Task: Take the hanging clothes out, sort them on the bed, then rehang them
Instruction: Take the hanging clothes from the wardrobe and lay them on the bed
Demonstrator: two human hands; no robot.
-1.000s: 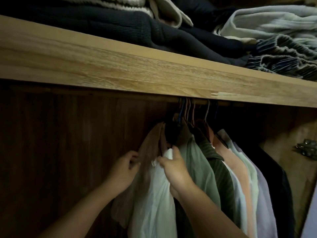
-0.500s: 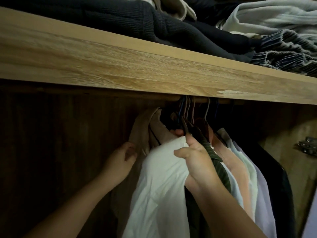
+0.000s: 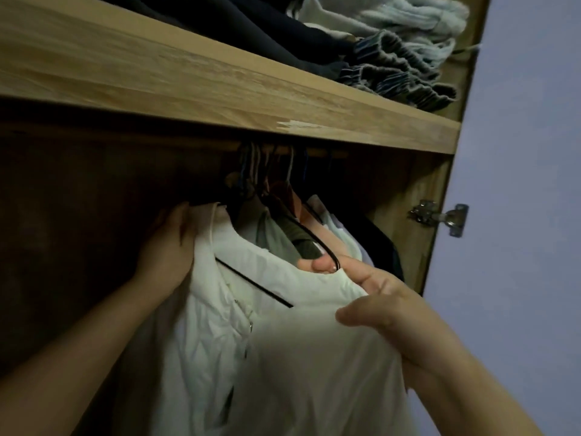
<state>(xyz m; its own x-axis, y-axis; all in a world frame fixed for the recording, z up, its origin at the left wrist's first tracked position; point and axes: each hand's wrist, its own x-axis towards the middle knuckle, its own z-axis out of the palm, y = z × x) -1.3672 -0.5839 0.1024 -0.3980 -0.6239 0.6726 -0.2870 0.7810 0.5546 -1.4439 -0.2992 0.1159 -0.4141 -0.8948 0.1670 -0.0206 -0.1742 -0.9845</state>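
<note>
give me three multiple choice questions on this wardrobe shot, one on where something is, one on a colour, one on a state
1. Where do the folded clothes lie?
A. on the wooden shelf above the rail
B. on the wardrobe floor
C. over the person's arm

2. What colour is the garment that both hands are on?
A. red
B. white
C. navy

3. How is that garment carried just now?
A. folded flat on a bed
B. loose, with no hanger
C. on a black hanger, drawn forward of the row

Answers:
1 A: the folded pile rests on the shelf, with the hooks under it.
2 B: the white garment is pale next to the green and peach ones behind.
3 C: the black hanger shows inside its neck, the right hand at one shoulder and the left hand at the other.
</note>
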